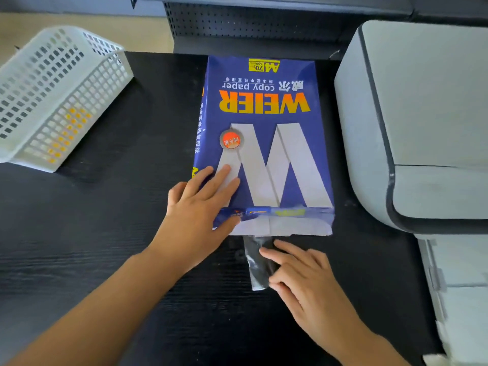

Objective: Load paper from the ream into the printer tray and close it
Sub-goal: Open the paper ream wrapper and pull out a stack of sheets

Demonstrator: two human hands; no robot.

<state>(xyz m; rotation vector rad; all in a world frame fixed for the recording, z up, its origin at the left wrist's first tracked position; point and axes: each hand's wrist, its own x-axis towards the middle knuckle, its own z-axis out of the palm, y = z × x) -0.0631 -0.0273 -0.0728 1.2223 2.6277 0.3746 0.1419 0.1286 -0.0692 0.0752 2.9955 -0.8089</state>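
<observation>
A blue ream of copy paper [264,133] lies flat on the black table [105,233], its label upside down to me. Its near end flap is torn open and white shows there. My left hand [200,210] lies flat on the ream's near left corner, thumb at the open flap. My right hand [303,278] pinches a dark shiny strip of wrapper or tape [257,262] that hangs out from the ream's near end. The light grey printer [422,114] stands to the right, with its tray [459,299] pulled out at the lower right.
A white plastic mesh basket [52,96] stands tilted at the table's far left. A dark perforated panel [250,22] runs behind the table.
</observation>
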